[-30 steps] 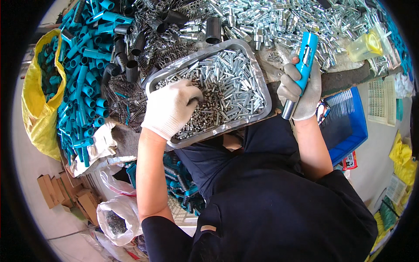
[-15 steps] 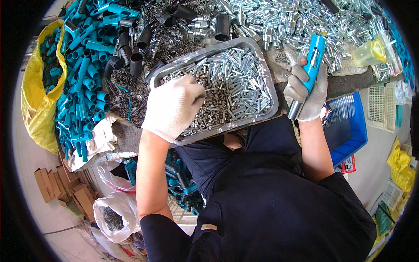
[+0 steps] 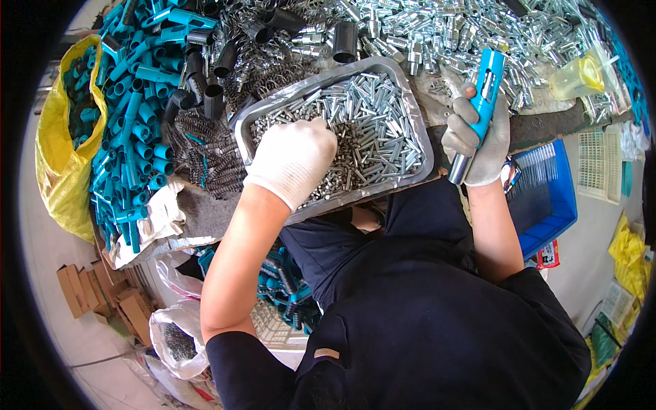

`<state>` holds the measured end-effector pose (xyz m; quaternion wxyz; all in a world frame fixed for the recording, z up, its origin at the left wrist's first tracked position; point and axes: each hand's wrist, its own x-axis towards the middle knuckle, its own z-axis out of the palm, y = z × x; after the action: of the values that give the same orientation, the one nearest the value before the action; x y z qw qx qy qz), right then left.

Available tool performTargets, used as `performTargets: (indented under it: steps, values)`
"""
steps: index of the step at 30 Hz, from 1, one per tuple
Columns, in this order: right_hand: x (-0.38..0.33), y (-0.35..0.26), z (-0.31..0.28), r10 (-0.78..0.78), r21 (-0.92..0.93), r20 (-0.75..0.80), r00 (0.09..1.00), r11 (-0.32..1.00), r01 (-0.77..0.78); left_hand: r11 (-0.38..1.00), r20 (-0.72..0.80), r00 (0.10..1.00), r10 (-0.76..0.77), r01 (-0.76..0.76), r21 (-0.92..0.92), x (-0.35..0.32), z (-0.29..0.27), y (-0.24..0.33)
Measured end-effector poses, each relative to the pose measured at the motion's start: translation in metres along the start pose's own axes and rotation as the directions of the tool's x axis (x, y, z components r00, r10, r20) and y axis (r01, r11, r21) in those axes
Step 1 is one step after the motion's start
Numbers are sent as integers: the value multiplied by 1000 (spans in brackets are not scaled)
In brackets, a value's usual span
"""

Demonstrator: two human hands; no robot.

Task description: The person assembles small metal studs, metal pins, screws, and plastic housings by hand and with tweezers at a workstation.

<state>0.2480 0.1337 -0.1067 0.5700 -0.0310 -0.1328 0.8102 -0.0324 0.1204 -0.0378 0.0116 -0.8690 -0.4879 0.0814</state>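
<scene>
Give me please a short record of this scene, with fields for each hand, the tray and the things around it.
left hand: gloved left hand rests palm down in the metal tray, on the small silver pins
right hand: gloved right hand grips a blue tube-shaped tool, upright, metal end down
tray: shallow, grey, heaped with pins
left of tray: blue plastic tubes, black springs, yellow bag
behind tray: silver metal fittings
right: blue crate

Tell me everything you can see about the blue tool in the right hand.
The blue tool is a slim tube: bright blue plastic-looking body with a long slot near the top and a dark metal-looking end at the bottom. It stands nearly upright, tilted slightly right, over the bench edge beside the metal tray. The gloved right hand grips its lower half; nothing else touches it.
</scene>
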Motion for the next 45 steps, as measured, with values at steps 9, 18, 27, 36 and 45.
performTargets:
  steps: [9, 18, 27, 36, 45]
  values:
    - [0, -1, 0, 23, -31, -23, 999, 999, -23, 883, -101, 957, -271, 206, -422, -15, -43, -25]
    - [1, 0, 0, 21, -35, 5, 1000, 999, -21, 963, -119, 985, -128, 95, -250, -17, -14, -6]
    - [1, -1, 0, 11, -68, -17, 1000, 998, -13, 997, -125, 992, -31, 22, -73, -10, 1, -8]
    - [0, -1, -1, 30, -60, -2, 1000, 998, -30, 993, -99, 988, 119, -117, 26, -5, -7, -8]
    - [0, 0, 0, 18, -69, -30, 999, 997, -20, 955, -130, 990, -58, 17, -297, -8, -36, -25]
